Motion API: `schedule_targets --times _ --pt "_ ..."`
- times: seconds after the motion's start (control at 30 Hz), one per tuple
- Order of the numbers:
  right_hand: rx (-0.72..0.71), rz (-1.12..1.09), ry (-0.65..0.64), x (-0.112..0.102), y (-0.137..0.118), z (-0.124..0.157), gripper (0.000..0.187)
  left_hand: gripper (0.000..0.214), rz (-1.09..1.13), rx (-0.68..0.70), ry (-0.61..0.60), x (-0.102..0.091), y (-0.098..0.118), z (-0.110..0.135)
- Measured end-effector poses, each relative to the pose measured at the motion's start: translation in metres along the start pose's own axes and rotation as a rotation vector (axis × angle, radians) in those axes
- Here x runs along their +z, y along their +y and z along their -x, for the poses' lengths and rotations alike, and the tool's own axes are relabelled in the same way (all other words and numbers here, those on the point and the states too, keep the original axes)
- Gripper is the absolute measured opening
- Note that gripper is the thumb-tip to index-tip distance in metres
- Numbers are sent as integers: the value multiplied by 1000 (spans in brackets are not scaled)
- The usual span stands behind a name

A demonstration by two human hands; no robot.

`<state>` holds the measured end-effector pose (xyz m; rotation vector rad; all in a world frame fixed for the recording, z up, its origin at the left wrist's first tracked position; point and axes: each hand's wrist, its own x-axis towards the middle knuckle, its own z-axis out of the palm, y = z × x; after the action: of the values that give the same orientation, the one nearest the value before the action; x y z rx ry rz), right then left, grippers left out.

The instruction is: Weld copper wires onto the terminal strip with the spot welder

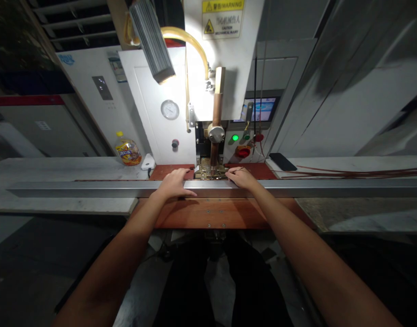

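A long grey metal bar (pixel 92 188) lies across the bench from left to right, under a copper electrode (pixel 215 131) of a white welding machine (pixel 225 54). My left hand (pixel 176 183) rests over the bar just left of the electrode, fingers curled on its top and far edge. My right hand (pixel 241 177) grips the bar just right of the electrode, fingers folded over its far side. Between my hands sits a brass fixture (pixel 210 170) at the electrode's foot.
A reddish wooden board (pixel 211 213) lies under the bar. A yellow bottle (pixel 127 150) and a white device (pixel 148 161) stand at the back left. A black phone (pixel 282 161) and thin copper rods (pixel 365 172) lie on the right. Green and red buttons (pixel 244 143) face me.
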<state>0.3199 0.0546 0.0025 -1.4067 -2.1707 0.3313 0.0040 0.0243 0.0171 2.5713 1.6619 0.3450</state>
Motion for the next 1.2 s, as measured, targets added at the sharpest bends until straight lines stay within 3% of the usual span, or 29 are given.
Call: schedule_targets --times 0.23,0.5,1.2 --pt "9 -6 -7 1 0 -1 37 112 -114 -44 -32 -7 -16 3" --pt "24 3 -4 3 2 -1 35 93 -207 -103 -163 -1 -19 5" --pt "31 53 -14 2 -2 -1 34 90 -183 -129 -121 1 -19 8"
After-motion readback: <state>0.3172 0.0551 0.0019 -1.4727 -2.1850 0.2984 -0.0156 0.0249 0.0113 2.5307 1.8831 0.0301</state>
